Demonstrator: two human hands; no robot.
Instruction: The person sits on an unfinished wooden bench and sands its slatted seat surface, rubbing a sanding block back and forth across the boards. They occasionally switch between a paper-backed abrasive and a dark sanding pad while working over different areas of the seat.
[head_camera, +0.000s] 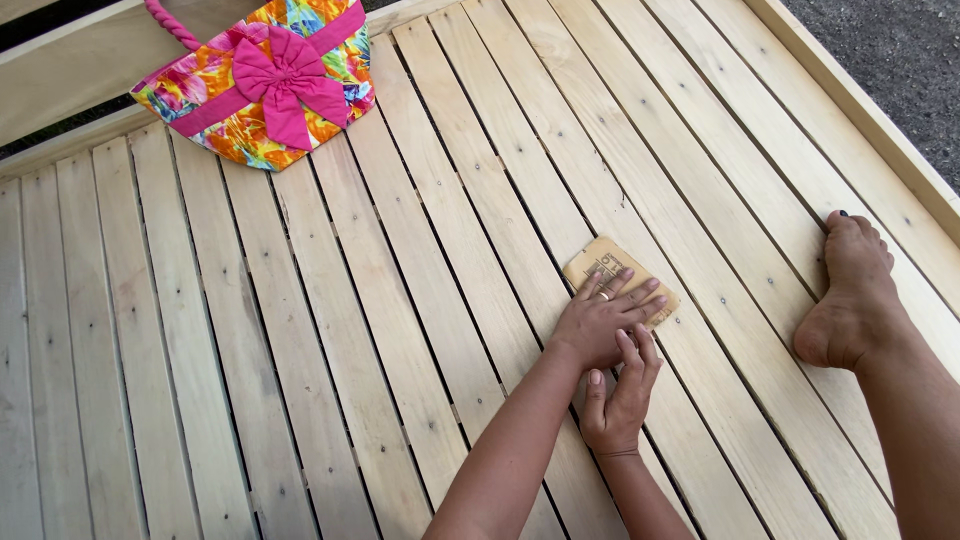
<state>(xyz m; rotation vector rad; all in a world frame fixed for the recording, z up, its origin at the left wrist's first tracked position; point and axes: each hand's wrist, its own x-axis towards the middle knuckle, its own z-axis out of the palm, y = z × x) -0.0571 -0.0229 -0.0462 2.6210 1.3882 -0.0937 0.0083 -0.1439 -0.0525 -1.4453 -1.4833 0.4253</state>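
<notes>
Left hand (600, 325) pressed flat on sandpaper sheet (618, 280) mid-frame; right hand (620, 400) open, fingers resting on left; paper could buckle or snag in slat (450, 300) gaps; splinter risk.

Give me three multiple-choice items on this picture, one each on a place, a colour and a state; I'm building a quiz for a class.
1. Where does the fabric bag stand?
A. far left of the slats
B. beside the foot
C. under the hands

2. What colour is the bow on the bag?
A. blue
B. pink
C. white

3. How does the left hand lie?
A. clenched in a fist
B. lifted clear
C. flat, fingers spread on the sandpaper sheet

Answers:
1 A: the bag sits at the far left of the wooden slats, away from the foot.
2 B: the bow is plainly pink.
3 C: the left hand presses flat on the sheet, with the right hand resting against it.
</notes>
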